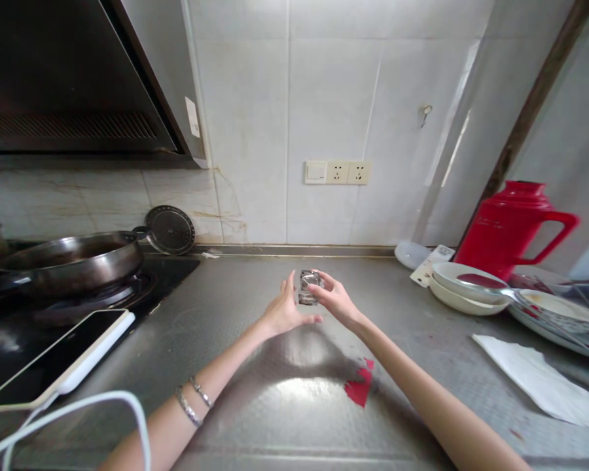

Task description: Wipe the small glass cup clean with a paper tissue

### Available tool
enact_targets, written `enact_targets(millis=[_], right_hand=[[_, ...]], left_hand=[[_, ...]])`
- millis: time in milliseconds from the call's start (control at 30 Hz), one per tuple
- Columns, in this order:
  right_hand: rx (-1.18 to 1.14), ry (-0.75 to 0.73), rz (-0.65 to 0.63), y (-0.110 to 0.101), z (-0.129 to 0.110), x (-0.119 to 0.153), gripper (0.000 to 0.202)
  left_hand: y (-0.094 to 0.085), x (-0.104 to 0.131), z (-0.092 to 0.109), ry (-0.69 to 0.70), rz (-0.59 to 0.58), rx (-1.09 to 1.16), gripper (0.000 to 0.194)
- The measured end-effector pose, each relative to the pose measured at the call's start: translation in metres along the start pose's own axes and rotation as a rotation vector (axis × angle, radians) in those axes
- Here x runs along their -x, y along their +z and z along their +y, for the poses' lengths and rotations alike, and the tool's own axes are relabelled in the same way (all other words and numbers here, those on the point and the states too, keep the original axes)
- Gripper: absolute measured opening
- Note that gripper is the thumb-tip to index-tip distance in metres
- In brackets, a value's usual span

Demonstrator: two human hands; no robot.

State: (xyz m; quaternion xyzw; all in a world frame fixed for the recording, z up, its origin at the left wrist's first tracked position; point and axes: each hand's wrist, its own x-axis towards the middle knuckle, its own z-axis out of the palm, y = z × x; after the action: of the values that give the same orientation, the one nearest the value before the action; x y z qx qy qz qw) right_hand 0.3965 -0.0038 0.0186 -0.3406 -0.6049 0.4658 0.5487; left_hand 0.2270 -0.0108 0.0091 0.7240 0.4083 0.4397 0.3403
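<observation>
A small clear glass block-like object [308, 288], perhaps a little cup or jar, is near the middle of the metal countertop [255, 275]. My right hand [339, 299] grips it from the right, thumb on its near face and fingers behind. Just to its left is my left hand [283, 310], fingers spread and thumb stretched out below the glass, with a small gap between. Two silver bracelets [189, 405] circle my left wrist. Whether the glass rests on the counter or is slightly raised, I cannot tell.
At left, a pan [78, 258] sits on the black stove, with a phone [59, 360] and white cable [122, 396] nearer. On the right are a red thermos [503, 229], stacked bowls [464, 301], a plate [559, 327] and a paper napkin [540, 379]. A red patch [359, 389] marks the counter.
</observation>
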Motion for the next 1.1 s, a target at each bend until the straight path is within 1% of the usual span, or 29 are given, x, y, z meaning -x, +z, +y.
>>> enact_targets(millis=[67, 167, 267, 367, 433, 533, 600, 633, 700, 767, 833, 933, 1000, 1100], right_hand=[[-0.005, 0.008, -0.034, 0.003, -0.002, 0.002, 0.057], [0.038, 0.008, -0.066, 0.009, -0.005, 0.006, 0.058], [0.117, -0.013, -0.063, 0.012, -0.005, 0.008, 0.057], [0.173, -0.04, -0.042, 0.011, -0.003, 0.007, 0.056], [0.168, -0.055, -0.053, 0.008, -0.001, 0.006, 0.054], [0.075, 0.004, -0.087, 0.004, 0.0, 0.003, 0.049], [0.006, 0.065, -0.056, 0.002, 0.0, 0.001, 0.054], [-0.016, 0.081, -0.036, 0.002, -0.001, 0.0, 0.053], [-0.035, 0.091, -0.012, 0.001, -0.002, 0.0, 0.047], [-0.035, 0.107, -0.015, 0.001, -0.004, 0.0, 0.043], [-0.006, 0.108, -0.012, -0.001, -0.006, 0.0, 0.04], [0.126, 0.062, 0.026, -0.005, -0.005, -0.002, 0.039], [0.224, 0.016, 0.065, -0.009, -0.003, -0.005, 0.04], [0.33, -0.144, 0.153, -0.011, 0.001, -0.007, 0.037]], left_hand=[[0.003, -0.001, -0.001, 0.019, -0.002, -0.054, 0.127], [0.005, -0.003, -0.003, 0.066, 0.01, -0.055, 0.118], [0.004, -0.004, -0.002, 0.139, 0.034, -0.088, 0.096], [0.001, -0.003, 0.004, 0.196, 0.026, -0.112, 0.072], [0.0, -0.002, 0.009, 0.208, 0.039, -0.107, 0.063], [0.0, 0.0, 0.015, 0.211, 0.034, -0.044, 0.063], [0.001, 0.002, 0.017, 0.21, 0.002, 0.01, 0.063], [0.002, 0.003, 0.017, 0.208, -0.005, 0.029, 0.065], [0.004, 0.004, 0.016, 0.196, 0.005, 0.044, 0.067], [0.006, 0.005, 0.015, 0.178, 0.02, 0.055, 0.068], [0.008, 0.006, 0.015, 0.169, 0.007, 0.077, 0.067], [0.01, 0.008, 0.015, 0.169, -0.005, 0.105, 0.063], [0.011, 0.008, 0.016, 0.158, 0.01, 0.101, 0.059], [0.01, 0.008, 0.016, 0.115, 0.049, 0.085, 0.056]])
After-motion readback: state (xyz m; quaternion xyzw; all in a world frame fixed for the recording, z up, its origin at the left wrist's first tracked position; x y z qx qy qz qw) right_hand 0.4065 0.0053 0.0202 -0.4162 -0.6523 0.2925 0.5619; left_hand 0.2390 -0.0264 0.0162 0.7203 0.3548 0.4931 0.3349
